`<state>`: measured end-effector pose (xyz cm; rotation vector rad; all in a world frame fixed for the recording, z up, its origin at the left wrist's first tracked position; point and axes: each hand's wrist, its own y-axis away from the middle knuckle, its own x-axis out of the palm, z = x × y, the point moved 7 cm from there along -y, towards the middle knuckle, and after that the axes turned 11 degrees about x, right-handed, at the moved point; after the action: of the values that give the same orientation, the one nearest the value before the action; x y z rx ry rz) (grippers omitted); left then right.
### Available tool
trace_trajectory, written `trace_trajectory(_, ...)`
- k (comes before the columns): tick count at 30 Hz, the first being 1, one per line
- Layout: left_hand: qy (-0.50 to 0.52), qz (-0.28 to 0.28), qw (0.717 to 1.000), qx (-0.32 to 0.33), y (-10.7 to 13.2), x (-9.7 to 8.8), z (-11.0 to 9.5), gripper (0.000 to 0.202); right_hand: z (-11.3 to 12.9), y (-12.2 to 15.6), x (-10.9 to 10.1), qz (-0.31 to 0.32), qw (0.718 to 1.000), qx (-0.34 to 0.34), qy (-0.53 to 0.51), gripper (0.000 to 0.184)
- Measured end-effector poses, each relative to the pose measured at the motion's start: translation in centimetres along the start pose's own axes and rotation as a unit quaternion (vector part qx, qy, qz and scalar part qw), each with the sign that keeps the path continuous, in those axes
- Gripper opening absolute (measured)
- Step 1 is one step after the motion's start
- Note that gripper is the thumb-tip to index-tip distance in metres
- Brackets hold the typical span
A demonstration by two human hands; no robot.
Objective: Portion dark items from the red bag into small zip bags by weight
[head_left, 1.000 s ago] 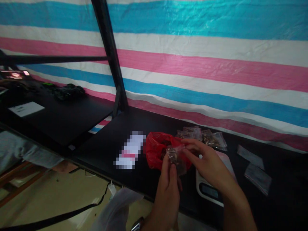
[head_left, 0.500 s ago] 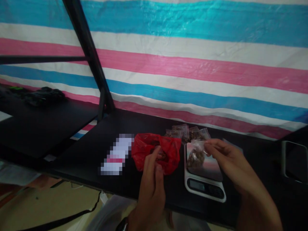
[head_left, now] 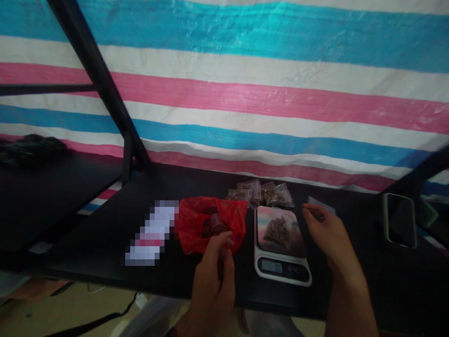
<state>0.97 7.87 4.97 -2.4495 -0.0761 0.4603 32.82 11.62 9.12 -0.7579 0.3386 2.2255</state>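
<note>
A small clear zip bag of brown dried bits [head_left: 278, 232] lies on the metal plate of a white kitchen scale [head_left: 284, 276], whose display is lit. Just right of the scale hovers my right hand [head_left: 328, 231], empty, its fingers loosely bent and a little apart. My left hand [head_left: 215, 276] is open at the near rim of a red plastic bag [head_left: 191, 224], its fingertips overlapping the rim. Inside the red bag sits a small translucent cup-like piece [head_left: 216, 223] among dark contents that I cannot make out clearly.
Several filled zip bags [head_left: 259, 193] lie behind the scale. A clear flat bag [head_left: 321, 206] rests beyond my right hand. A phone [head_left: 400, 220] is at the right, a pixelated sheet [head_left: 150, 234] at the left. Striped sheeting [head_left: 245, 98] hangs behind the black table [head_left: 157, 182].
My right hand has let go of the zip bag, leaving it flat on the scale, and has drawn back to the right. The view has shifted slightly to the right.
</note>
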Motion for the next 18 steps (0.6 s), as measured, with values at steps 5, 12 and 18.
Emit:
trace_trajectory(5,-0.024,-0.016,0.996,0.079,-0.1,0.0,-1.1,0.030,0.1,0.2,-0.6,-0.021,0.999,0.005,-0.031,0.040)
trace_trajectory(12,-0.023,-0.036,0.987,0.152,-0.1,-0.4,-1.8,0.030,0.4,0.3,0.0,0.004,1.000,0.000,-0.031,0.033)
trace_trajectory(18,-0.024,-0.049,0.983,0.177,-0.2,-0.7,-2.3,0.031,0.3,0.4,0.7,0.025,0.998,-0.043,-0.036,0.030)
